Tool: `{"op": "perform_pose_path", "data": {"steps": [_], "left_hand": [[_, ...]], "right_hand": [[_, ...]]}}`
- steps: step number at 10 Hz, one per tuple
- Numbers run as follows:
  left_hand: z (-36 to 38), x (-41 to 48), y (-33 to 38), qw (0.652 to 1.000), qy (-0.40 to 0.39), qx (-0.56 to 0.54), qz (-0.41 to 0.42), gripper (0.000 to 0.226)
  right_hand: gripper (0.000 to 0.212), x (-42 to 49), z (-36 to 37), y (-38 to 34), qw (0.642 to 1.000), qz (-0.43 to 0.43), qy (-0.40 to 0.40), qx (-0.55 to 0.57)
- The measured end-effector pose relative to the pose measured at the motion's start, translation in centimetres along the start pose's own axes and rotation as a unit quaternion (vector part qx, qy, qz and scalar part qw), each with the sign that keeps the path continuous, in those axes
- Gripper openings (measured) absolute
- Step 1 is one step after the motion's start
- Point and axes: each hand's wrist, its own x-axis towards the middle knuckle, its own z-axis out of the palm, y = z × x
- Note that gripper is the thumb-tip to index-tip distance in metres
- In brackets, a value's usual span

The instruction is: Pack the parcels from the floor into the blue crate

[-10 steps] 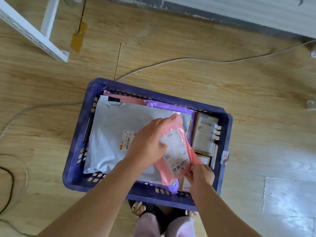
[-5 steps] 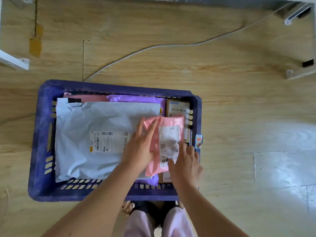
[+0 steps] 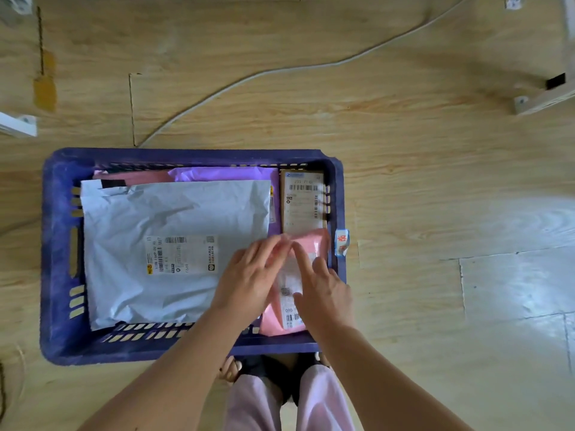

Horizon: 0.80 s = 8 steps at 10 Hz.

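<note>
Pink parcel (image 3: 315, 247) read as a soft poly mailer: light, floppy, slick film. My call is to take it by pinching an edge or to press it flat with a palm, not squeeze it mid-body. Both hands lay on it with fingers fairly straight, pressing rather than clamping: left hand (image 3: 249, 276) on its left edge, right hand (image 3: 325, 295) over the label. The parcel sat directly under the fingers, at the right end of the blue crate (image 3: 53, 244), hard against the side wall. Just past the fingertips was a labelled brown box (image 3: 303, 202). Left of the left hand, a big white mailer (image 3: 174, 213) covered most of the crate, with a purple mailer (image 3: 224, 174) showing beyond it. A cable (image 3: 280, 71) ran across the floor well beyond.
</note>
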Motion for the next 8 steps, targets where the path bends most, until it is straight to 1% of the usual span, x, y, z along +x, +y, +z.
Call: {"op": "perform_pose_path", "data": {"steps": [1, 2, 3, 4, 5, 6, 7, 8], "left_hand": [[0.6, 0.0, 0.4, 0.998, -0.062, 0.013, 0.012, 0.114], [1.8, 0.4, 0.9, 0.993, -0.11, 0.043, -0.009, 0.126], [3.0, 0.4, 1.5, 0.989, -0.127, 0.054, -0.047, 0.133], [3.7, 0.4, 1.9, 0.987, -0.131, 0.043, -0.086, 0.133], [3.8, 0.9, 1.9, 0.978, -0.176, 0.055, -0.092, 0.114], [3.2, 0.6, 2.0, 0.974, -0.198, 0.052, -0.093, 0.11], [2.2, -0.2, 1.7, 0.985, -0.148, 0.04, -0.074, 0.132], [0.4, -1.2, 1.3, 0.98, -0.179, 0.037, -0.074, 0.133]], "right_hand": [[0.099, 0.4, 0.2, 0.3, 0.999, 0.024, -0.037, 0.014], [0.106, 0.8, 0.8, 0.6, 0.998, 0.034, -0.052, -0.001], [0.107, 1.2, 1.7, 0.4, 0.998, 0.026, -0.048, -0.042], [0.106, 1.5, 2.4, 0.1, 0.995, 0.01, -0.05, -0.091], [0.102, 1.9, 2.7, 0.2, 0.993, -0.002, -0.043, -0.108], [0.104, 1.7, 2.4, 0.2, 0.994, 0.0, -0.051, -0.1], [0.105, 1.5, 1.9, 0.3, 0.995, 0.006, -0.06, -0.078], [0.099, 1.0, 0.0, -0.2, 0.997, 0.003, -0.047, -0.055]]}}
